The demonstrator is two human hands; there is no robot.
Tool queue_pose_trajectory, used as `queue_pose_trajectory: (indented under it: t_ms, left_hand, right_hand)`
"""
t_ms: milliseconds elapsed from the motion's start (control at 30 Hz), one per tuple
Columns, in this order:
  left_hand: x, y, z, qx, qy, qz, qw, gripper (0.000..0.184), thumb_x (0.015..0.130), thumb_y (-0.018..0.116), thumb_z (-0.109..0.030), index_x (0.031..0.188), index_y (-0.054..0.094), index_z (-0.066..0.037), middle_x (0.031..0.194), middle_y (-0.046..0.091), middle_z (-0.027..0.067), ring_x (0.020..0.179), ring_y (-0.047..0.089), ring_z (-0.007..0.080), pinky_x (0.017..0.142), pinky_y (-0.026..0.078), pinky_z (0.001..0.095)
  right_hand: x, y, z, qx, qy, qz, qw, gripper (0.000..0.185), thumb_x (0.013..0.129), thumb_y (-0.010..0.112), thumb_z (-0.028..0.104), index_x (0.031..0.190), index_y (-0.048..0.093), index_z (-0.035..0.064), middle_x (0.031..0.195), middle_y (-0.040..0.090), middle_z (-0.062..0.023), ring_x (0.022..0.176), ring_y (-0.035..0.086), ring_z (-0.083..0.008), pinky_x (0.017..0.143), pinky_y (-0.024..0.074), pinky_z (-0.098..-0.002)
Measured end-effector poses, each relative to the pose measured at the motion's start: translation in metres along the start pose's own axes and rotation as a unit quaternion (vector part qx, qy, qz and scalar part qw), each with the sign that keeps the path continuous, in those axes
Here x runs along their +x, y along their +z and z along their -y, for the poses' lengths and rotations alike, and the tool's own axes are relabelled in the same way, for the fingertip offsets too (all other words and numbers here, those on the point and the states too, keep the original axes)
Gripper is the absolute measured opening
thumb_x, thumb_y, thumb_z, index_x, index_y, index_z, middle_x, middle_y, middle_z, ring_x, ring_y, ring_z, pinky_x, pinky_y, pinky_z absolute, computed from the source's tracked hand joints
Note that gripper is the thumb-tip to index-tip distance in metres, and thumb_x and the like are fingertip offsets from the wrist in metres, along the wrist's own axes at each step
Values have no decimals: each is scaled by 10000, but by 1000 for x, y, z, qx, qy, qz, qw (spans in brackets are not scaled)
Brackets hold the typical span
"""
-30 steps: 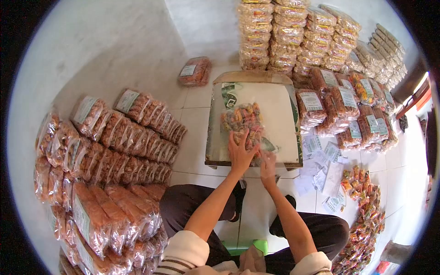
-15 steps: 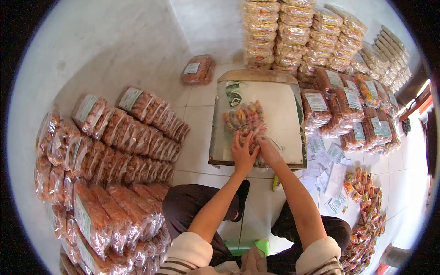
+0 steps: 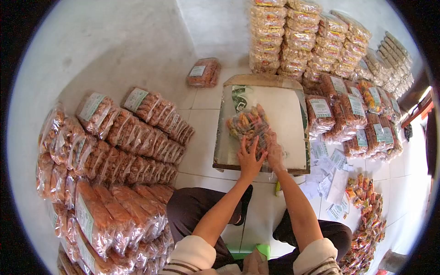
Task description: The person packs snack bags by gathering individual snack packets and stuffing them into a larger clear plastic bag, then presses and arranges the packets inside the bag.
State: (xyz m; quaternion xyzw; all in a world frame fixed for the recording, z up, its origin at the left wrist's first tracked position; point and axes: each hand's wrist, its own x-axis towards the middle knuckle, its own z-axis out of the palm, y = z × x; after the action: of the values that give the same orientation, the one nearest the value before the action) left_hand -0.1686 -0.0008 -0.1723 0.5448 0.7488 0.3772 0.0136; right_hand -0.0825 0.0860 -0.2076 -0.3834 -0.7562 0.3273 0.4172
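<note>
A clear plastic bag of small colourful wrapped snacks [image 3: 248,121] lies on the low white-topped table [image 3: 291,123]. My left hand [image 3: 250,160] presses on the near part of the bag, its fingers spread apart over the plastic. Against the bag's near right side is my right hand [image 3: 276,156], with fingers bent close together and gripping the plastic there. The bag's near end is partly hidden under both hands.
Stacked bags of brown snacks [image 3: 133,133] stand at left, and tall stacks of pale bags [image 3: 302,41] at the back. Labelled bags [image 3: 353,107] are piled right of the table. Paper labels [image 3: 327,169] and loose wrapped snacks [image 3: 366,215] lie on the floor.
The right hand has shifted up along the bag's right side and is no longer blurred. My left fingers have spread wider. The whole view has moved slightly.
</note>
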Motion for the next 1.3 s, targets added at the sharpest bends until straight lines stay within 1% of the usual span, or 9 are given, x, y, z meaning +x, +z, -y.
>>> queue_pose_trajectory:
  t_ms: [33, 267, 367, 467, 567, 767, 967, 1133, 1300]
  left_hand:
    - [0, 0, 0, 0, 0, 1, 1000, 635, 776, 599, -387, 1330, 316, -261, 1372, 179, 160, 1103, 337, 353, 907, 276, 457]
    - [-2, 2, -3, -27, -5, -1, 1000, 631, 789, 580, -387, 1337, 307, -232, 1362, 191, 178, 1141, 328, 332, 931, 247, 458]
    - [-1, 5, -2, -20, -9, -1, 1000, 621, 800, 562, -396, 1338, 304, -226, 1364, 186, 187, 1156, 320, 331, 938, 235, 462]
    - [-2, 5, -2, -21, -8, 0, 1000, 611, 808, 546, -408, 1339, 301, -230, 1366, 179, 195, 1158, 313, 339, 941, 229, 469]
    - [-2, 5, -1, -7, 2, 7, 1000, 598, 816, 533, -415, 1337, 304, -236, 1367, 175, 200, 1153, 301, 355, 944, 224, 476]
    - [-4, 11, -1, 25, -3, 24, 999, 530, 839, 510, -389, 1321, 339, -252, 1387, 137, 181, 1164, 252, 375, 949, 219, 486]
    - [-1, 5, -4, -35, -41, 37, 998, 456, 872, 487, -278, 1309, 358, -259, 1407, 102, 140, 1203, 203, 376, 960, 228, 499]
    - [6, 12, 2, -20, -22, -8, 1000, 442, 880, 477, -242, 1306, 361, -259, 1401, 128, 146, 1224, 237, 345, 979, 217, 483]
    - [6, 5, -3, -6, -17, 7, 1000, 421, 877, 472, -273, 1289, 384, -277, 1393, 165, 156, 1238, 235, 331, 983, 196, 481]
  right_hand:
    - [1, 1, 3, 225, 124, 29, 966, 449, 865, 461, 141, 1272, 277, 88, 930, 576, -165, 756, 566, -215, 618, 459, -334]
    - [-4, 2, 19, 166, 242, -1, 956, 243, 916, 382, 138, 1132, 416, 32, 978, 533, -89, 749, 490, -162, 713, 436, -286]
    - [1, 9, 8, -49, -49, -152, 986, 217, 918, 387, 143, 1095, 458, 40, 913, 541, -61, 727, 478, -123, 652, 437, -255]
    - [-2, 6, 13, 50, 50, -80, 994, 246, 893, 425, 155, 1071, 497, 0, 938, 551, -140, 811, 524, -201, 716, 440, -314]
    - [-3, 12, 10, 442, 249, -47, 860, 264, 890, 437, 151, 1096, 485, -8, 968, 553, -125, 814, 524, -218, 770, 422, -321]
    - [-2, 13, 14, -105, -24, -218, 970, 209, 898, 446, 200, 1021, 504, 42, 871, 564, -103, 650, 506, -186, 586, 430, -300]
    - [-13, -7, 33, 11, 293, -45, 955, 196, 875, 489, 196, 936, 564, 25, 984, 568, -150, 838, 556, -263, 730, 430, -353]
    - [-48, -30, 39, 21, -78, 56, 995, 516, 795, 572, 112, 1270, 379, 49, 1249, 433, -165, 1107, 438, -328, 912, 353, -388]
    - [-36, -26, 29, -46, -131, 100, 985, 617, 745, 590, 42, 1296, 312, 19, 1323, 344, -170, 1162, 379, -335, 969, 303, -412]
